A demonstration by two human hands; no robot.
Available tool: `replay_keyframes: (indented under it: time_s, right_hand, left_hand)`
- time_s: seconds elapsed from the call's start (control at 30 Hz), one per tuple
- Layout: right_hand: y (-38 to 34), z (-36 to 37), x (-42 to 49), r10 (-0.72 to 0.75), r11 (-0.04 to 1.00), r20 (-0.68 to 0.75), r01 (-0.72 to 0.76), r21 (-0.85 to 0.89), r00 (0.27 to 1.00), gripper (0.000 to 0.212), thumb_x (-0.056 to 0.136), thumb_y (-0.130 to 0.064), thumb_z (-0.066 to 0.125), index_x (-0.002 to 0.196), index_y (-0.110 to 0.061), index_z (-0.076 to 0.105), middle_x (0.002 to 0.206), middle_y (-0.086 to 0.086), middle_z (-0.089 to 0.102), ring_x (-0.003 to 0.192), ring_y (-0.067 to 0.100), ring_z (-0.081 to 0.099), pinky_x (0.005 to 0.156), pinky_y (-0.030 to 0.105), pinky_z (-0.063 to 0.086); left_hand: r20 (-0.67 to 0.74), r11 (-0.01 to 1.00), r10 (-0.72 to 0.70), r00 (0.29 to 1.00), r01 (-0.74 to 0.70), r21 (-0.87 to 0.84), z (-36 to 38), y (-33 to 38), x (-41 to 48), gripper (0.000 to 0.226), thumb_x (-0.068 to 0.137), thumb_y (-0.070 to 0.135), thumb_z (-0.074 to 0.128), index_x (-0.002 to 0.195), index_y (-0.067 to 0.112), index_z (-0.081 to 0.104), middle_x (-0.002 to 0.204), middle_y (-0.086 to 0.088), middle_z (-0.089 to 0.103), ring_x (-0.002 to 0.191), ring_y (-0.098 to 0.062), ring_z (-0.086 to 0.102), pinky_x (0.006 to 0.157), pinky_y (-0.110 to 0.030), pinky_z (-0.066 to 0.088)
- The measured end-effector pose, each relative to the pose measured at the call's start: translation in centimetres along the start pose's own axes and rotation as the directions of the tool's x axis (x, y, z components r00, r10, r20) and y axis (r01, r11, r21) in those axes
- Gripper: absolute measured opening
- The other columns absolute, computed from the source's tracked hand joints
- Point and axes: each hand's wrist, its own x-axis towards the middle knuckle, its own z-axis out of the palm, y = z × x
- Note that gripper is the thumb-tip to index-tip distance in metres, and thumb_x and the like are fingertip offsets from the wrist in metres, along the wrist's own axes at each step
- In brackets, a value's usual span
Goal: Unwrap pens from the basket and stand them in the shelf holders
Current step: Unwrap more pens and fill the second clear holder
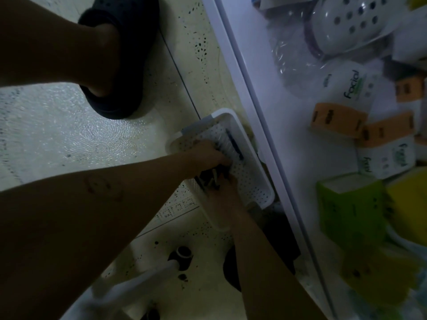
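A white perforated basket [251, 181] lies on the floor against the base of a white shelf unit [265, 116]. One dark pen in clear wrapping [233, 144] rests inside it near the far wall. My left hand [208, 155] reaches into the basket, fingers curled around a bunch of dark pens [212, 179]. My right hand [224, 192] comes in from below and grips the same bunch at its lower end. The scene is dim, so the fingers are hard to make out. No pen holders are visible.
My foot in a dark slipper [120, 54] stands on the speckled floor at upper left. A white pole [129, 285] crosses the floor below. The shelf holds facial tissue packs [353, 86], orange boxes [337, 121], a green box [349, 209] and a white perforated dish [355, 21].
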Motion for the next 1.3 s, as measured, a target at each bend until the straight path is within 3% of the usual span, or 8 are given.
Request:
replay_keyframes:
  time_s: [0.13,0.27,0.47,0.67,0.77,0.87,1.0,1.3]
  right_hand:
    - [0.7,0.2,-0.2,0.021,0.989,0.072,-0.031,0.144,0.997,0.031,0.103,-0.017,0.031,0.128,-0.008,0.046,0.132,0.011,0.046,0.122,0.026,0.041,0.101,0.026,0.028]
    - [0.5,-1.0,-0.6,0.193,0.862,-0.016,-0.162,0.48,0.981,0.018,0.098,-0.01,0.044,0.094,-0.006,0.061,0.089,0.007,0.06,0.076,0.003,0.05,0.074,0.017,0.044]
    - [-0.8,-4.9,-3.9,0.401,0.724,-0.081,-0.261,0.639,0.912,0.015,0.092,-0.012,0.059,0.097,-0.013,0.073,0.087,0.002,0.069,0.082,0.017,0.064,0.07,0.029,0.052]
    - [-3.6,-8.0,-8.3,0.467,0.705,-0.193,-0.232,0.67,0.863,0.015,0.086,-0.009,0.062,0.089,-0.016,0.049,0.082,-0.006,0.055,0.07,0.007,0.052,0.057,0.024,0.042]
    - [-5.1,-9.1,-11.2,0.504,0.6,-0.174,-0.198,0.775,0.846,0.019,0.09,-0.012,0.057,0.103,-0.022,0.047,0.093,-0.007,0.056,0.085,0.02,0.063,0.073,0.038,0.056]
    - [-6.0,-10.1,-13.8,0.481,0.67,-0.286,-0.137,0.729,0.829,0.01,0.098,-0.02,0.046,0.097,-0.027,0.053,0.087,-0.012,0.054,0.083,0.012,0.056,0.066,0.03,0.048]
    - [-6.6,-12.1,-17.1,0.48,0.744,-0.466,-0.062,0.666,0.743,0.031,0.102,-0.028,0.044,0.071,-0.023,0.043,0.066,-0.006,0.044,0.061,0.007,0.043,0.049,0.018,0.028]
    - [-7.9,-17.7,-25.9,0.407,0.788,-0.753,0.218,0.576,0.517,0.049,0.097,-0.026,0.055,0.055,-0.009,0.038,0.049,0.005,0.026,0.048,0.014,0.025,0.052,0.032,0.013]
  left_hand:
    - [-0.092,0.997,0.054,0.994,-0.048,0.056,0.3,-0.3,0.0,0.017,0.089,0.011,0.063,0.103,0.001,0.065,0.088,-0.004,0.061,0.077,-0.013,0.057,0.065,-0.027,0.054]
    - [-0.272,0.98,0.14,0.952,-0.093,0.178,0.4,-0.8,-0.7,0.019,0.088,0.01,0.059,0.091,-0.008,0.065,0.09,-0.023,0.067,0.085,-0.033,0.065,0.074,-0.039,0.054]
    - [-0.299,0.958,0.19,0.935,-0.11,0.265,-0.1,0.2,-3.8,0.01,0.087,0.002,0.058,0.082,0.01,0.056,0.094,-0.017,0.064,0.093,-0.03,0.063,0.082,-0.039,0.054]
    - [-0.109,0.907,0.289,0.951,-0.236,0.348,-0.4,1.9,-7.2,0.041,0.093,0.014,0.047,0.134,0.02,0.046,0.125,-0.007,0.058,0.109,-0.024,0.057,0.096,-0.036,0.047]
    - [-0.065,0.916,0.306,0.95,-0.275,0.292,-0.2,3.6,-10.4,0.032,0.096,0.017,0.045,0.127,0.023,0.051,0.11,-0.006,0.061,0.086,-0.018,0.057,0.069,-0.027,0.047]
    - [-0.058,0.906,0.38,0.923,-0.359,0.223,0.0,5.5,-14.1,0.029,0.096,0.026,0.054,0.124,0.017,0.055,0.103,-0.008,0.064,0.077,-0.016,0.058,0.061,-0.026,0.049]
    - [-0.041,0.879,0.462,0.886,-0.452,0.15,0.3,7.4,-18.6,0.017,0.09,0.026,0.064,0.102,0.013,0.063,0.084,-0.009,0.072,0.065,-0.017,0.063,0.053,-0.022,0.053]
    - [0.041,0.653,0.724,0.689,-0.703,0.282,2.7,12.8,-28.6,0.021,0.096,0.024,0.055,0.108,0.009,0.063,0.083,-0.003,0.062,0.088,-0.028,0.064,0.081,-0.042,0.055]
